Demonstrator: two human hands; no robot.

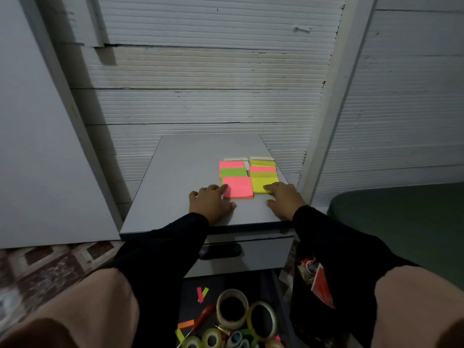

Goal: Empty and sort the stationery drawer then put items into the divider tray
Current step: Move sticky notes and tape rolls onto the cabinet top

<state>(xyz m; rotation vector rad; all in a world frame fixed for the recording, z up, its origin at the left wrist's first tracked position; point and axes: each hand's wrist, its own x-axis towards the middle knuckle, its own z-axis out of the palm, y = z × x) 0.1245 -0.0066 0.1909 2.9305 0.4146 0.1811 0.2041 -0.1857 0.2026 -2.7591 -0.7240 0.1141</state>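
Matt, smooth grey laminate cabinet top [180,172]; neon paper sticky-note pads [237,187]; glossy clear plastic tape rolls [261,320] in the near drawer; ribbed white wall panels [200,104]; black cloth sleeves [160,249].

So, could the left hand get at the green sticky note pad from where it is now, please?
Probably yes. The left hand rests on the cabinet top, fingertips at the near pink pad. The green pad lies just beyond, partly under that pink pad, so only its far part is free to grasp.

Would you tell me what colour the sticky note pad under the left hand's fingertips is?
Pink sticky note pad, clearest in the head view.
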